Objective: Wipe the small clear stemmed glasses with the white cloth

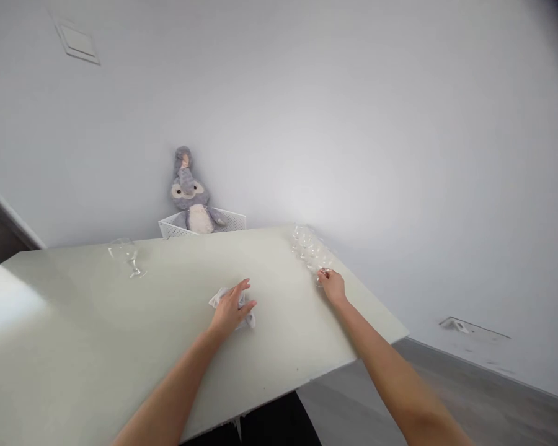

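Note:
My left hand (232,310) lies over a crumpled white cloth (250,320) in the middle of the table, its thumb and fingers spread apart. Part of the cloth is hidden beneath it. On the right, my right hand (333,286) pinches the nearest clear stemmed glass (324,261) low down, by its stem as far as I can see. Several other clear glasses (302,238) stand close behind that one, in a row towards the far right edge. Another stemmed glass (132,257) stands alone on the left, out of reach of both hands.
The pale table (279,347) ends at the right in a slanted edge, with grey floor (353,409) below. Behind its far edge, a grey plush toy (190,192) sits in a white perforated basket (235,222). A plain wall (353,124) rises behind.

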Motion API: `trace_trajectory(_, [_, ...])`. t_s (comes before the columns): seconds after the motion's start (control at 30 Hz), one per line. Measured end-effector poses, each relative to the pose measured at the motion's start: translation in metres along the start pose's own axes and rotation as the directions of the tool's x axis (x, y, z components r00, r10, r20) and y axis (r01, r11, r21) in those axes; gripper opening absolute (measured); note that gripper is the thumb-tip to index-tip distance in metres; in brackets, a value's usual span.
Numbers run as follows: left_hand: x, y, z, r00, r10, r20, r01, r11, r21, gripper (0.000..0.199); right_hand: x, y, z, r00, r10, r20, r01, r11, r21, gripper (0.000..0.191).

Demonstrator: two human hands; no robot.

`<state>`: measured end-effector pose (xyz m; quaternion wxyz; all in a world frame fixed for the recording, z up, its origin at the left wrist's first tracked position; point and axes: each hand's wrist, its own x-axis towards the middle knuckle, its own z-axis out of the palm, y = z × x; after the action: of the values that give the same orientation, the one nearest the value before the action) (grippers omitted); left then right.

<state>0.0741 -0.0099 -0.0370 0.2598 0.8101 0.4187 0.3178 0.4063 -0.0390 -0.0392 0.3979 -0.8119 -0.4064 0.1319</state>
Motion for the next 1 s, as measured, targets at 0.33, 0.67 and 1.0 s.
trace_trajectory(0.33, [0.009,-0.001,-0.026,0.737,-0.345,-0.581,-0.033,0.840,-0.542,0.031,-0.090,-0.044,0.015,0.904,-0.325,0.276,0.295,0.944,0.145,0.034])
trace_trajectory(0.67, [0.031,-0.053,-0.087,0.227,-0.883,-0.412,-0.195,0.373,-0.907,0.020,-0.136,-0.159,0.089,0.760,-0.463,0.457,0.588,0.789,-0.179,0.054])
trace_trajectory(1.0, [0.059,-0.118,-0.171,0.539,-0.823,-0.180,-0.317,-0.001,-0.948,0.053,-0.102,-0.130,0.115,0.785,-0.396,0.476,0.406,0.910,0.088,0.033])
